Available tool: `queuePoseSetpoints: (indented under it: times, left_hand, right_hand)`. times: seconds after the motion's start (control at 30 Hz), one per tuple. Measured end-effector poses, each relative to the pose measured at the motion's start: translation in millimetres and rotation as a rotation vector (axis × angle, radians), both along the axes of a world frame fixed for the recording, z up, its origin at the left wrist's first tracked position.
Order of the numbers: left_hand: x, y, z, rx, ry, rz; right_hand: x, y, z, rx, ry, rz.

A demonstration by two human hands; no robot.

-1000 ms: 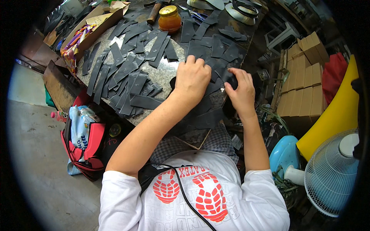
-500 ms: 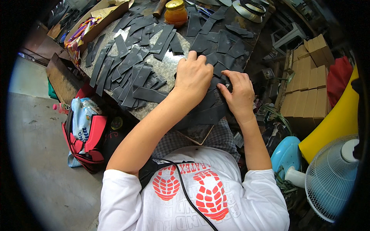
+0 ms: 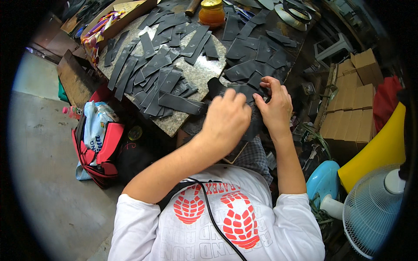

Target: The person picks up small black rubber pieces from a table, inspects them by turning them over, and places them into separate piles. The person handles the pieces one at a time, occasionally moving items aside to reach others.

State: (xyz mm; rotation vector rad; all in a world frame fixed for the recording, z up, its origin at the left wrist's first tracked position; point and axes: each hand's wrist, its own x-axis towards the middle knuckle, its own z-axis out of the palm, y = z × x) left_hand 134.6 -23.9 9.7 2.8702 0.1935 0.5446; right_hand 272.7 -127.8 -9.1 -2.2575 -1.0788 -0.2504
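Observation:
My left hand (image 3: 228, 119) is closed, its fingers curled over dark sheet material near the table's front corner. Whatever it grips is hidden under the knuckles. To its right my right hand (image 3: 277, 104) rests with thumb and forefinger apart. Those fingertips touch black flat pieces (image 3: 247, 90) that look like leather or synthetic sheet. Just beyond my left hand a black piece with a curved edge (image 3: 215, 87) sticks up. Farther left, several black cut strips (image 3: 161, 89) lie in a loose heap, some with pale markings. More black pieces (image 3: 244, 69) are spread beyond my hands.
A jar of amber stuff with a yellow lid (image 3: 211, 15) stands at the back of the speckled stone slab (image 3: 177, 123). Stacked brown boxes (image 3: 348, 108), a white-and-blue fan (image 3: 374, 213) and a light blue round base (image 3: 323, 178) crowd the right. A red-and-black bag (image 3: 104, 143) sits left.
My left hand has drawn back toward my body, near the table's front corner. My right hand has shifted slightly nearer, its thumb and forefinger still apart. The whole view has moved a little.

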Motion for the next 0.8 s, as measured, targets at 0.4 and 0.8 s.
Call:
queuePoseSetpoints:
  times: [0.4, 0.8]
  left_hand:
    - [-19.0, -15.0, -21.7, -0.046, -0.038, 0.056]
    - [-56.6, -16.8, 7.1, -0.443, -0.499, 0.166]
  right_hand:
    - [0.9, 4.2, -3.9, 0.244, 0.351, 0.068]
    - [-31.0, -14.4, 30.8, 0.531, 0.287, 0.525]
